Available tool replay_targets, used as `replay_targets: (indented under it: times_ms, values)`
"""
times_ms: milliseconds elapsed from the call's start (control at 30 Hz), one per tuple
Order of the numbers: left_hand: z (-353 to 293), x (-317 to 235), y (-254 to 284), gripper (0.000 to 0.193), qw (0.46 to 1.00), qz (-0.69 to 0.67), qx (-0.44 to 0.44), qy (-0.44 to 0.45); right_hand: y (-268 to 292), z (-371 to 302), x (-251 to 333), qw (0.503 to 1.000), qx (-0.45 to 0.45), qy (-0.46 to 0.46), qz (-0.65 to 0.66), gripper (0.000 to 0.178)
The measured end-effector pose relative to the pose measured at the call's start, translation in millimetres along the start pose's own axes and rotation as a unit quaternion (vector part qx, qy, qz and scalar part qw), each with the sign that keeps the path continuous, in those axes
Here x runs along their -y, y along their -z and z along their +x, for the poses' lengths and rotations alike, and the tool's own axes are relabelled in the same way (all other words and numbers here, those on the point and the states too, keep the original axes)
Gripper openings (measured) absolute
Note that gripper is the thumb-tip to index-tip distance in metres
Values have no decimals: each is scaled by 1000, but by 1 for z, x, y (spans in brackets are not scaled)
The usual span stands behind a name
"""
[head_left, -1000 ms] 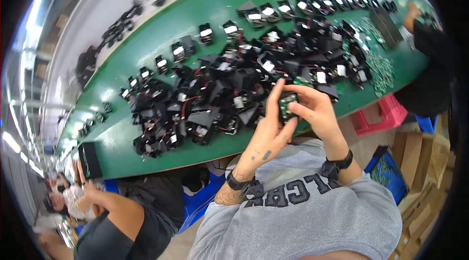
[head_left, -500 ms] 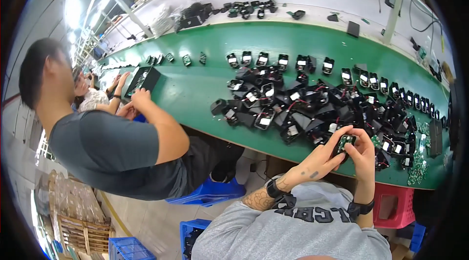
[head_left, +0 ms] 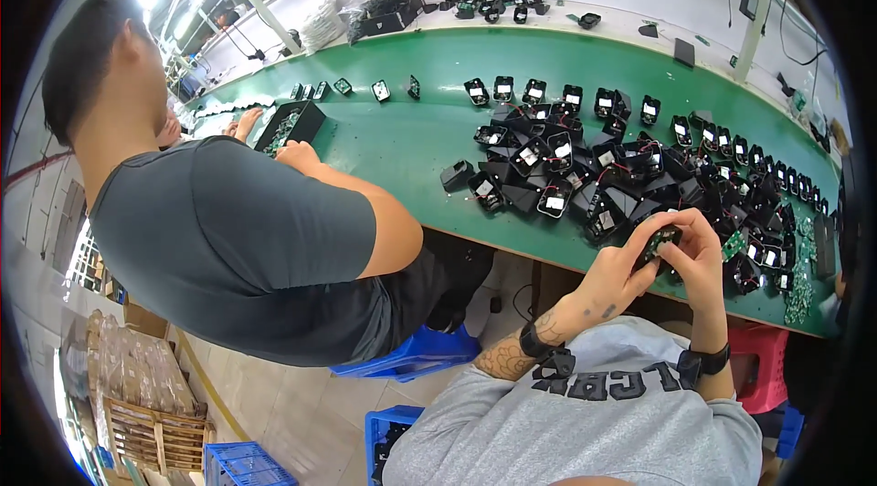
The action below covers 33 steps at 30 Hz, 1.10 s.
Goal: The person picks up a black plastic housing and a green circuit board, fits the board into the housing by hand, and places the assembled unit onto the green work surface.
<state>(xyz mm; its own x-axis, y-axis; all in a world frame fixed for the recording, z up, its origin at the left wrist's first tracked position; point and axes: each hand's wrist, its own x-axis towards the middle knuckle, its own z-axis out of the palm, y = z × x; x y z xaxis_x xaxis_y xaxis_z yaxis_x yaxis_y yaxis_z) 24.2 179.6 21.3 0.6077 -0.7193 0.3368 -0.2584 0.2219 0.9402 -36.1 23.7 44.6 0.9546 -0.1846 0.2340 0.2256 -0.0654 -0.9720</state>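
Observation:
A small black plastic housing with a green circuit board [head_left: 660, 242] in it is held up between both my hands, above the near edge of the bench. My left hand [head_left: 610, 283] grips its left side with bent fingers. From the other side my right hand [head_left: 700, 256] curls its fingers over the top, and its thumb presses on the board's face. Close by my right hand is another green circuit board [head_left: 734, 246]; I cannot tell whether it touches the fingers. Just beyond is a heap of black housings [head_left: 559, 153] with red wires and white labels.
Housings stand in a row [head_left: 606, 102] along the green bench [head_left: 393, 143]. Loose green boards [head_left: 800, 276] lie at the right. A co-worker in a dark shirt [head_left: 228, 221] sits at my left by a black box [head_left: 301, 127]. A red stool [head_left: 760, 363] and blue crate [head_left: 393, 431] are below.
The view has shifted, so the bench things sit farther right. My hands keep hold of the housing, slightly tilted. The co-worker's body appears larger and hides more of the person beyond.

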Motion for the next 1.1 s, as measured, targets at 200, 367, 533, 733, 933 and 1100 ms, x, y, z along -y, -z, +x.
replay_targets:
  times_ms: [200,367,533,733,933,1100]
  values:
    - [15,-19,45,67,995,50,-75,50,36,-20,2,1000,-26,2,-11,43]
    - [60,-21,172,55,964,88,-247,39,134,-66,-12,963,-256,-10,-81,24]
    - [109,85,361,56,858,344,-379,43,222,-92,-48,902,-429,-6,37,24]
    - [144,165,415,51,721,510,-398,247,259,-95,-57,889,-457,-13,31,26]
    - [153,171,446,61,782,428,-373,259,294,-146,-82,847,-531,-13,-1,32]
    - [196,158,386,56,622,660,-376,187,302,-223,-81,778,-627,-44,-22,35]
